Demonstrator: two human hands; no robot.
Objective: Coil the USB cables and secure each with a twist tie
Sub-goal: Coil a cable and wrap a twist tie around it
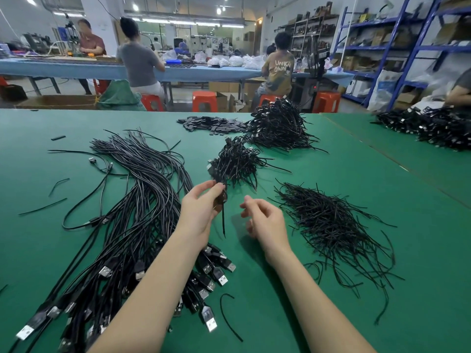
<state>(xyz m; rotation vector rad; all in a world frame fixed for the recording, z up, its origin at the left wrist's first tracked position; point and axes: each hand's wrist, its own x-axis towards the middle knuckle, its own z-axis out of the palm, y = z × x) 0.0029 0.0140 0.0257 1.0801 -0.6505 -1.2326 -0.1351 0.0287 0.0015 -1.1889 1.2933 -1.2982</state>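
Left hand (201, 212) pinches small black coiled USB cable (221, 200), tie tail dangling; right hand (265, 222) loosely curled, empty. We should twist the tail tight at the coil.

On the green tabletop (331, 159), the left hand (201, 212) pinches what looks like a small coiled cable (221, 200), a black twist tie (223, 222) dangling below; the right hand (265, 222) hovers beside it, fingers loosely curled, between uncoiled USB cables (142, 189) and loose ties (328, 222)

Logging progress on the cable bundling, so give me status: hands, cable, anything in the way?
Left hand pinching small coiled black cable bundle, tie tail hanging. Right hand open, empty. Loose black twist ties heaped right; nothing blocking.
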